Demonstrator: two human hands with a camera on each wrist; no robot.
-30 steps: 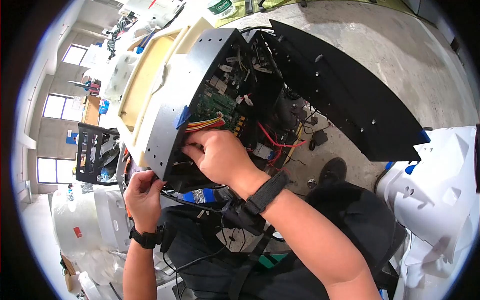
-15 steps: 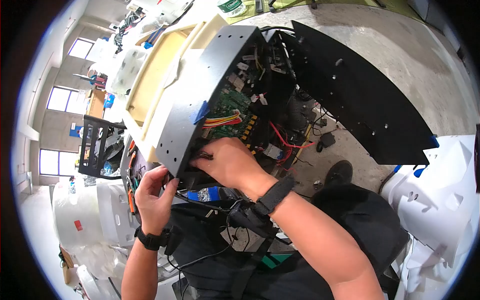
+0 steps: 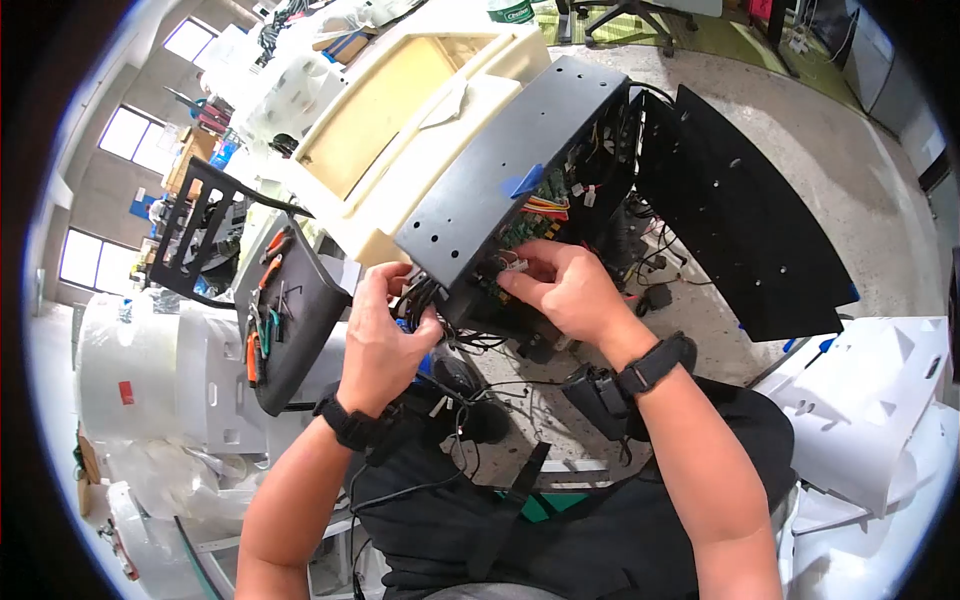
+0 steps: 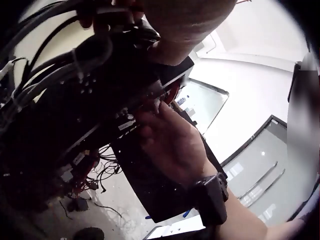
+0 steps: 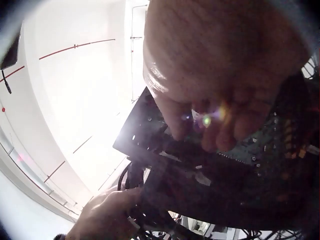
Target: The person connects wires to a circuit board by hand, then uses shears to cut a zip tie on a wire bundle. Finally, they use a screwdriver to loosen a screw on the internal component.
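A black metal case (image 3: 500, 170) stands tilted in front of me, its side open onto a green circuit board (image 3: 528, 228). My left hand (image 3: 378, 345) is at the case's near lower corner, its thumb and fingers curled round a bundle of black cables (image 3: 420, 300). Inside the open side, my right hand (image 3: 575, 295) pinches a small white connector (image 3: 515, 265) between thumb and fingers, close by the board. Red, yellow and white wires (image 3: 546, 208) run across the board just above that hand. In the right wrist view the fingertips (image 5: 227, 140) overlap the board.
A black panel (image 3: 740, 220) hangs open on the right. Pliers and cutters (image 3: 265, 310) lie on a dark surface at left. A cream-coloured frame (image 3: 390, 120) stands behind the case, white shells (image 3: 850, 410) at right. Loose cables (image 3: 460, 400) hang below the case.
The view has shifted, so the case appears further right. My right hand has drawn back from deeper inside, now showing the white connector. My left hand has gone from the case's corner to the black cables.
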